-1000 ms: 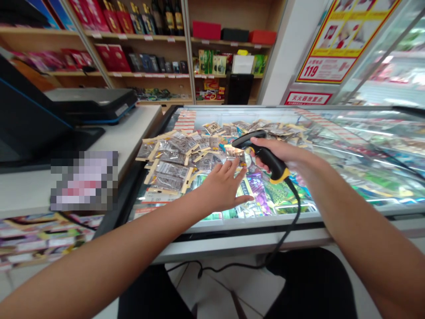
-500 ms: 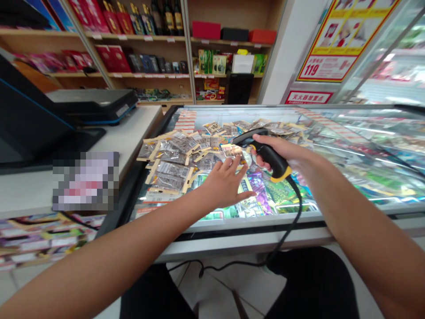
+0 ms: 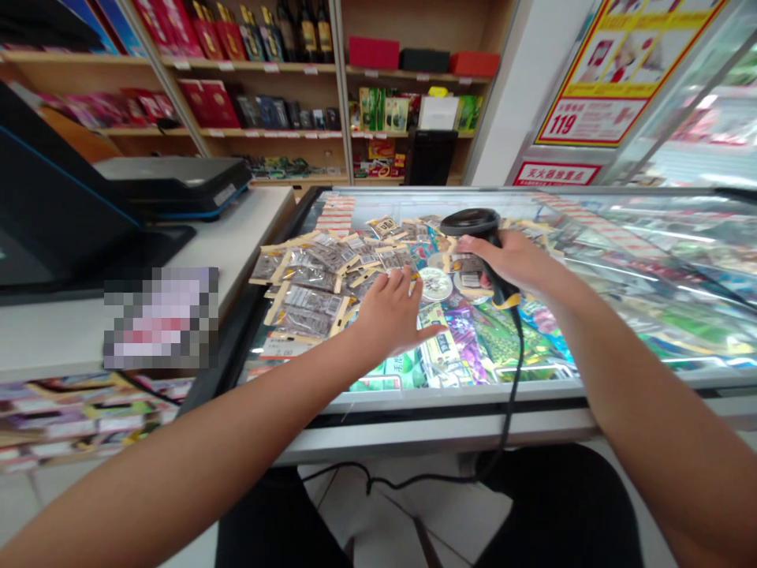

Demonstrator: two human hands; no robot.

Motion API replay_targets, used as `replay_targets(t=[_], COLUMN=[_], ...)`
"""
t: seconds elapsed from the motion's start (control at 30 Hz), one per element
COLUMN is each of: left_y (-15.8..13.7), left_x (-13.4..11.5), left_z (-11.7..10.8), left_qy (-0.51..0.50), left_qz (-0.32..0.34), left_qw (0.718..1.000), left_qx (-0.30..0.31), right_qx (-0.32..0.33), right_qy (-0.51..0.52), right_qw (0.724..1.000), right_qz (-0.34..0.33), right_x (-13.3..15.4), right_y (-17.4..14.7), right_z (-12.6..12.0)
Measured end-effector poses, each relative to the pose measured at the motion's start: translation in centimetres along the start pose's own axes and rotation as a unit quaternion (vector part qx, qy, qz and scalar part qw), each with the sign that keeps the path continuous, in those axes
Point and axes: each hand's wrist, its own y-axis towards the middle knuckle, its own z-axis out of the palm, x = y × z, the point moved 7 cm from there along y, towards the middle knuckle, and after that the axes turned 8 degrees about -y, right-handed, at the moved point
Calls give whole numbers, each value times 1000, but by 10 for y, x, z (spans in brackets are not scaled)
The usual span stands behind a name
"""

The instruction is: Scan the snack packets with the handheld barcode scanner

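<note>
A black and yellow handheld barcode scanner [image 3: 471, 223] is in my right hand [image 3: 513, 256], raised above the glass top with its cable hanging down toward me. My left hand [image 3: 391, 306] is palm down, thumb stretched out to the side, with its fingertips at the edge of a pile of small clear snack packets [image 3: 311, 309]. Whether those fingertips touch a packet is hard to tell. More of the same packets [image 3: 473, 272] lie beneath and behind the scanner. Through the glass, a round white lid [image 3: 436, 285] and colourful bags [image 3: 464, 341] show between my hands.
The packets lie on a glass-topped freezer [image 3: 438, 434]. To the left, a counter [image 3: 204, 246] bears a black scale [image 3: 177, 183], a dark screen stand [image 3: 53, 213] and a blurred-out item [image 3: 162, 317]. Shelves with bottles and boxes [image 3: 374, 54] stand behind.
The scanner has moved right and turned from pointing left over a packet. My left hand has drawn slightly left, and the round lid and packets under the scanner now show more.
</note>
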Motion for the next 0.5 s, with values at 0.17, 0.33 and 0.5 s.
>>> replay_targets(t=[0.17,0.33,0.5], left_y=[6,3,-5], left_x=[33,14,-12], left_z=[-3,-4,-2], left_qy=[25,-3,-58], left_qz=[-56,73,161], left_qw=[998,997,985], left_qx=[-18,-21,4], right_qx=[56,144,77], right_qy=[-111,34,186], right_qw=[992,989,979], right_qz=[19,19,38], right_x=[-8,1,8], right_y=[3,-3,-2], right_z=[11,31,24])
